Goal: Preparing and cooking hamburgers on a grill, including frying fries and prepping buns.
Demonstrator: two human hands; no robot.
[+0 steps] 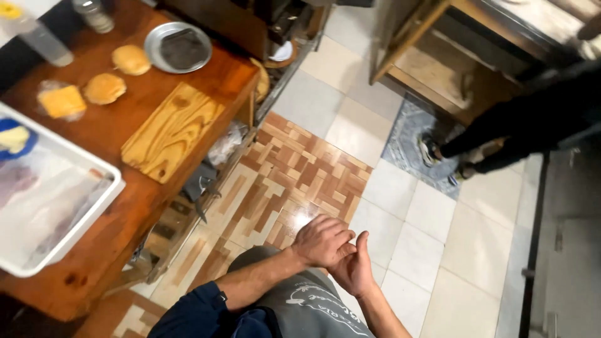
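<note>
My left hand (pixel 322 241) lies curled over the palm of my right hand (pixel 355 270). The two are pressed together in front of my grey apron (pixel 307 307), above the tiled floor, and neither holds anything. My right hand's fingers point up, straight and close together. A wooden table (pixel 125 206) stands to my left, well apart from both hands. On it lie a wooden cutting board (pixel 172 131), two bun halves (pixel 118 74), a wrapped yellow cheese slice (pixel 61 101) and a round metal plate (pixel 178 47).
A white tray (pixel 94 213) with plastic-wrapped food overhangs the table's near edge. A clear bottle (pixel 37 37) and a shaker (pixel 94 14) stand at the table's far side. Another person's legs and shoes (pixel 438 153) rest on a grey rug at upper right, beside a wooden cabinet (pixel 438 69).
</note>
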